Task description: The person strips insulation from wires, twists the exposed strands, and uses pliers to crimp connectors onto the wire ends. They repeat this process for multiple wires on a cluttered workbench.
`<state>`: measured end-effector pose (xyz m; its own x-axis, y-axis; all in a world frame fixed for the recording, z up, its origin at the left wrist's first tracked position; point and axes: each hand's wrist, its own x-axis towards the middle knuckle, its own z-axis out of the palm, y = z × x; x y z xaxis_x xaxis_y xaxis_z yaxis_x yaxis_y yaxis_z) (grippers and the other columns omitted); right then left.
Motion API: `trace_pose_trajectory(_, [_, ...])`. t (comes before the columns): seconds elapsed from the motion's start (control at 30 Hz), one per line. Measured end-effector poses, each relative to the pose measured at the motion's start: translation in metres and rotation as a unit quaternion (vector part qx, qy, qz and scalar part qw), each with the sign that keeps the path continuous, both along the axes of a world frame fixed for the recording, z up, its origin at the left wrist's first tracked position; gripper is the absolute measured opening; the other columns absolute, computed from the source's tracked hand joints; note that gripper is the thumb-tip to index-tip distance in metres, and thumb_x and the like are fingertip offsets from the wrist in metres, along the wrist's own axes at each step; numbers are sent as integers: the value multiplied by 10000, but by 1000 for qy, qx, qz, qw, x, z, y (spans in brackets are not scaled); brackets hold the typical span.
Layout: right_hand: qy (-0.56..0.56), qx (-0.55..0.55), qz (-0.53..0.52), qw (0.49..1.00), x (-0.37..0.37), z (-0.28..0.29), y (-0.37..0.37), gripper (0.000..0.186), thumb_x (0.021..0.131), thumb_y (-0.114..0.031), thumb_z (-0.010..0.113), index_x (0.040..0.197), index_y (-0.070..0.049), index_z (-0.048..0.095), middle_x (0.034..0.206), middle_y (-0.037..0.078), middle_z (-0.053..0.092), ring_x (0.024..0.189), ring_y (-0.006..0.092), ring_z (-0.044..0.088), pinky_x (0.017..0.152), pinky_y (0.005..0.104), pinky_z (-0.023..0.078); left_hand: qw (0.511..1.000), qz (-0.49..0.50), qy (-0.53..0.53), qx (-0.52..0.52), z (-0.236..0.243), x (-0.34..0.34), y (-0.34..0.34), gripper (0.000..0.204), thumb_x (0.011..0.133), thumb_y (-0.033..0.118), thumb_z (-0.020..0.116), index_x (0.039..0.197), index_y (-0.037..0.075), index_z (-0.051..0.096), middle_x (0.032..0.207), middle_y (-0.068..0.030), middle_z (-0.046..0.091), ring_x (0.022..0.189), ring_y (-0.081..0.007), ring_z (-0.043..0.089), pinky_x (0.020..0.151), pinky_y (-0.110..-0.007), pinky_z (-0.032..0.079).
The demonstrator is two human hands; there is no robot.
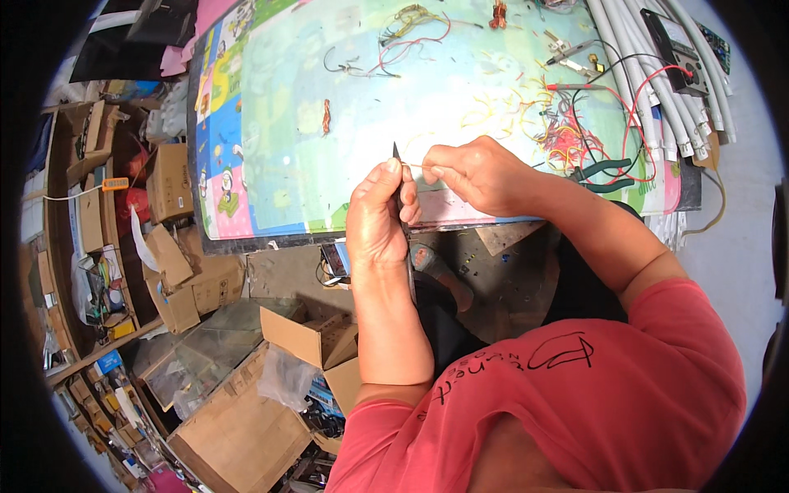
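Observation:
In my left hand (378, 209), closed at the table's near edge, is a slim dark pointed tool (396, 151). Its tip sticks up past my thumb and its lower end runs down beside my wrist; the exact kind is unclear. Just to the right, my right hand (477, 175) pinches a thin yellowish wire (417, 165). This wire stretches across to my left thumb, meeting the tool there. Beyond my right wrist lie green-handled pliers (604, 174) and a heap of cut red, yellow and dark wire scraps (567, 135).
The table has a colourful printed cover (226, 164). A twisted wire bundle (326, 117) and loose wires (403, 49) lie on it. At right are a multimeter (675, 51), its red probe (575, 87) and white tubes (625, 41). Open cardboard boxes (292, 337) and shelves (53, 246) fill the left.

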<state>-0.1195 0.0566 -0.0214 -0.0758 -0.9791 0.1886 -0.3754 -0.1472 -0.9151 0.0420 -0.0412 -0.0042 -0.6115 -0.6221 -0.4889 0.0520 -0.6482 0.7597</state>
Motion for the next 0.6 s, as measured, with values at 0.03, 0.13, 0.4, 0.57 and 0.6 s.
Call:
trace_pose_trajectory(0.03, [0,-3,-2,1000,-1,2,1,105,919,-126,524,924,-40,584,759,161,644,686,386,619,607,445,469,1000,0,2,5,1,-1,0,246,935,246,606,792,49,568,602,-37,510,464,-124,403,469,-253,338])
trace_pose_trajectory(0.13, [-6,5,-2,1000,-2,7,1,103,913,-123,526,924,-40,586,736,150,633,658,372,607,599,426,468,1000,3,9,15,5,-2,2,242,936,248,605,803,47,574,603,-40,514,462,-126,407,466,-257,341])
trace_pose_trajectory(0.4, [-108,58,18,992,5,3,-2,162,955,-160,487,936,-38,591,613,87,555,543,203,514,553,324,428,999,40,36,10,9,13,-10,220,942,251,605,862,47,574,615,-21,500,481,-115,391,480,-257,304])
trace_pose_trajectory(0.57, [-263,189,110,940,-10,-6,-7,245,1000,-203,425,953,-48,609,580,3,514,497,64,390,479,233,317,993,107,1,-58,0,23,-28,207,946,230,601,858,43,587,624,-21,523,482,-110,418,463,-242,336])
trace_pose_trajectory(0.6, [-303,227,116,918,-11,-6,-8,257,981,-244,451,949,-40,603,551,-4,503,472,57,343,456,222,274,991,117,-25,-63,0,24,-27,222,950,240,594,924,19,589,629,-18,509,490,-103,412,469,-248,333])
